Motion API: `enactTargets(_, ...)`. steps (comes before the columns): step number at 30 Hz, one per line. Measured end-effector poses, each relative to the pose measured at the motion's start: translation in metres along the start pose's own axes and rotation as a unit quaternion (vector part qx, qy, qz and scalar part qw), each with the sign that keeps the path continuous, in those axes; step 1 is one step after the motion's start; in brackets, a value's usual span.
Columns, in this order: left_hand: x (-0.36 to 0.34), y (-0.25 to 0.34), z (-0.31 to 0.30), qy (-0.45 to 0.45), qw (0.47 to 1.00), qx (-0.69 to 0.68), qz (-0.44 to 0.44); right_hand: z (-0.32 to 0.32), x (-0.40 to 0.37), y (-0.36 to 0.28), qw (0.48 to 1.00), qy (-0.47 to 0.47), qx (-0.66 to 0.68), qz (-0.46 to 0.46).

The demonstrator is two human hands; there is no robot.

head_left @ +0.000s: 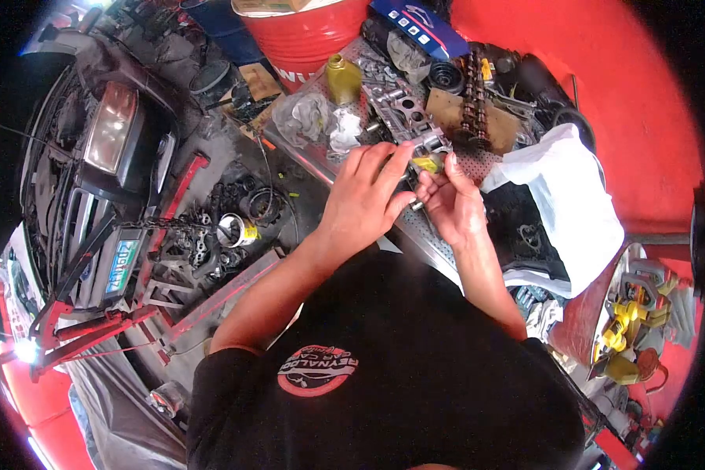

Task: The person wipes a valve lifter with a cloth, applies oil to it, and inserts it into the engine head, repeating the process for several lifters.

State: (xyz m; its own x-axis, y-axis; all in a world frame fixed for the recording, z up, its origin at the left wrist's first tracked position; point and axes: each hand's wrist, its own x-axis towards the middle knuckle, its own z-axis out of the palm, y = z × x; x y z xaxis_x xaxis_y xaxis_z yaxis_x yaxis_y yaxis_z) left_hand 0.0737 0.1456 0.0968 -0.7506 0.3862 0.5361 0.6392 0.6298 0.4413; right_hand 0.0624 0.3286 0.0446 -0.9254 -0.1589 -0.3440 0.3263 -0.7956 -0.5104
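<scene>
Left hand (364, 200) and right hand (450, 205) meet over the counter (429, 233). Both grips are pinched shut on a small yellow part (428, 164), with a metal shaft (474, 98) at 1 o'clock. The part looks light, stiff and probably greasy; pinch its edges.

Left hand (364, 200) and right hand (451, 208) together pinch a small yellow part (428, 164) above the perforated bench (431, 239), camshaft (474, 102) at one o'clock.
</scene>
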Motion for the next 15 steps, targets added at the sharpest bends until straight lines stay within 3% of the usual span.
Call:
enactTargets(5,0.014,-0.015,0.002,0.001,0.998,0.024,0.066,0.004,-0.005,0.002,0.999,-0.004,-0.038,0.021)
enactTargets(9,0.021,-0.022,-0.003,-0.058,0.983,0.079,0.154,0.003,-0.006,0.0,0.998,-0.008,-0.061,0.033)
enactTargets(12,0.021,-0.022,-0.004,-0.104,0.968,0.069,0.216,-0.002,-0.004,0.007,0.999,-0.028,-0.003,0.026)
enactTargets(15,0.018,-0.022,-0.005,-0.101,0.96,0.077,0.251,0.014,-0.014,0.013,0.998,0.035,0.045,0.02)
